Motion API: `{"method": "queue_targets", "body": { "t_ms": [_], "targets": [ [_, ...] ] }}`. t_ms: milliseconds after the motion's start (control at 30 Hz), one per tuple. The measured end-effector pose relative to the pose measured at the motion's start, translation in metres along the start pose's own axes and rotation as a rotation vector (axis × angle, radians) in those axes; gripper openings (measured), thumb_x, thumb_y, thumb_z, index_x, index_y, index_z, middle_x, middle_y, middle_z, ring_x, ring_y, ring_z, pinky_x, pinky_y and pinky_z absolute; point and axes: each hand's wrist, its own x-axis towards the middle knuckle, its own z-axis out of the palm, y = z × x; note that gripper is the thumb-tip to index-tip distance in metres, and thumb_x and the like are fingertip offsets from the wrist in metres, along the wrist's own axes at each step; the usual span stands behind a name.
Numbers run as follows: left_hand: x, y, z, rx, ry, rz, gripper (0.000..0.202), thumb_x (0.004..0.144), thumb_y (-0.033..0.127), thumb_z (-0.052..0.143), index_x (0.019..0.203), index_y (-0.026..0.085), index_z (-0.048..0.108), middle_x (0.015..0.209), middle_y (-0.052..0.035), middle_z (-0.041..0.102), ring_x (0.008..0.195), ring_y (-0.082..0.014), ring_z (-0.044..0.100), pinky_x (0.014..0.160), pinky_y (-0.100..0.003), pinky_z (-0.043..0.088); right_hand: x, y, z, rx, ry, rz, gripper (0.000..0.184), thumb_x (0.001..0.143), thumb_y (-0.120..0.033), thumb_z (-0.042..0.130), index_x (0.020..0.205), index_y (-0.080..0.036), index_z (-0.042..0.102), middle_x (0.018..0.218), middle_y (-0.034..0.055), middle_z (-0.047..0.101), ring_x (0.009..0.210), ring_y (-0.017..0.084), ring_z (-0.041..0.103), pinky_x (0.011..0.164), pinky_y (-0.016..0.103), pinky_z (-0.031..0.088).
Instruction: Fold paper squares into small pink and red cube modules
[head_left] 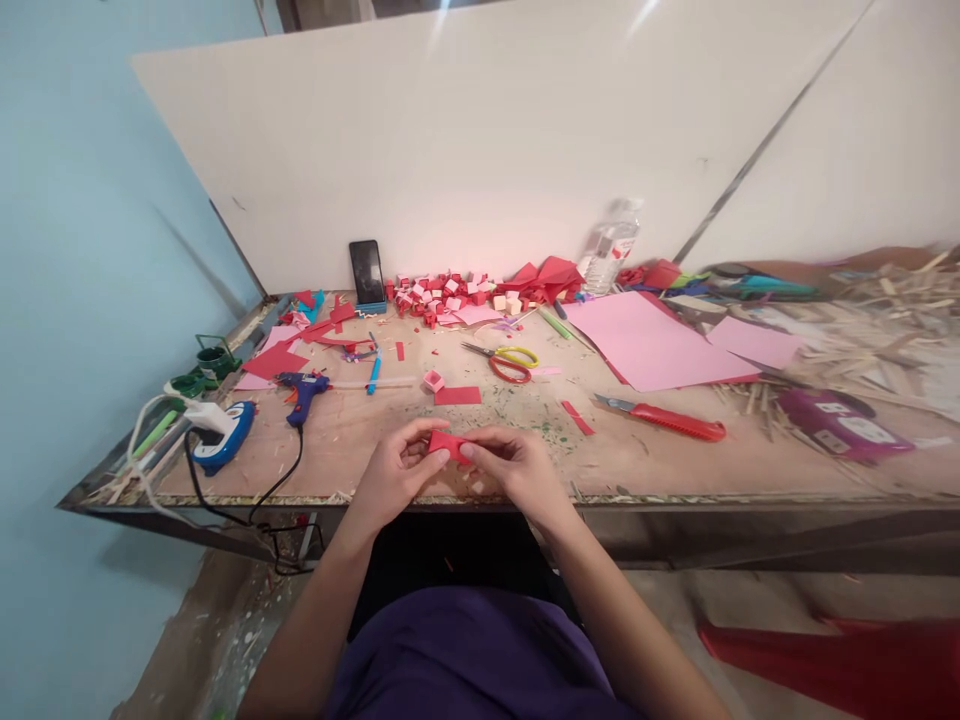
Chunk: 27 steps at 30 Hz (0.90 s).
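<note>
Between my two hands, near the table's front edge, is a small folded piece of red paper (448, 446). My left hand (399, 462) pinches its left end between thumb and fingers. On the other end, the thumb and fingertips of my right hand (511, 462) are closed. Just beyond my hands lie a flat red paper strip (457, 396) and a small pink paper box (433, 381). Scissors (511, 362) with one yellow and one red handle rest farther back. To the right is a red-handled utility knife (664, 416) with its blade out.
A blue glue gun (304, 393) and a power strip (225, 440) with cords sit at left. Small red and pink paper boxes (450, 298) are heaped at the back, beside a phone (367, 272). Pink sheets (645, 340), a bottle (611, 248) and wood scraps (885, 345) occupy the right.
</note>
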Motion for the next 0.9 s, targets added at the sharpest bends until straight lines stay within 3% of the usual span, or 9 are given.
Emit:
{"method": "queue_targets", "body": {
  "t_ms": [133,233,533,767,900],
  "targets": [
    [0.0011,-0.0027,0.0014,-0.091,0.110,-0.012,0.029,0.082,0.031,0.077,0.099,0.021,0.056,0.085,0.0017,0.068,0.075,-0.0133,0.068,0.070,-0.021,0.053,0.0016,0.0007,0.0004,-0.010,0.012,0.000,0.021,0.082,-0.038,0.078,0.087,-0.017,0.080,0.077,0.0053,0.075,0.064,0.018,0.066,0.058,0.027,0.052],
    [0.0023,-0.0032,0.0021,-0.045,0.114,0.021,0.023,0.083,0.033,0.075,0.087,0.018,0.058,0.081,0.0002,0.068,0.075,-0.0138,0.066,0.069,-0.021,0.051,0.0022,0.0008,-0.0006,-0.035,0.025,-0.008,0.021,0.082,-0.038,0.076,0.086,-0.017,0.080,0.079,0.0062,0.076,0.067,0.020,0.067,0.061,0.028,0.053],
    [0.0017,-0.0018,-0.0008,-0.015,0.169,0.026,0.021,0.085,0.036,0.072,0.084,0.015,0.075,0.106,-0.0093,0.072,0.097,-0.0230,0.070,0.079,-0.027,0.057,0.0009,0.0015,-0.0011,-0.124,0.022,-0.059,0.018,0.084,-0.035,0.075,0.089,-0.019,0.080,0.085,0.0066,0.079,0.077,0.023,0.071,0.069,0.031,0.054],
    [0.0010,0.0003,-0.0024,0.055,0.114,0.116,0.018,0.084,0.032,0.073,0.083,0.015,0.079,0.105,-0.0106,0.073,0.098,-0.0235,0.070,0.082,-0.029,0.056,-0.0049,-0.0009,0.0012,-0.167,0.016,-0.107,0.017,0.087,-0.033,0.072,0.088,-0.019,0.080,0.085,0.0064,0.079,0.080,0.023,0.071,0.074,0.031,0.054],
    [-0.0008,0.0012,-0.0014,0.092,0.165,0.128,0.019,0.086,0.033,0.071,0.082,0.015,0.078,0.096,-0.0089,0.075,0.092,-0.0214,0.069,0.082,-0.028,0.055,-0.0073,-0.0026,0.0028,-0.158,-0.018,-0.108,0.017,0.088,-0.034,0.071,0.088,-0.019,0.081,0.087,0.0063,0.079,0.079,0.023,0.070,0.071,0.031,0.053]
  ]
}}
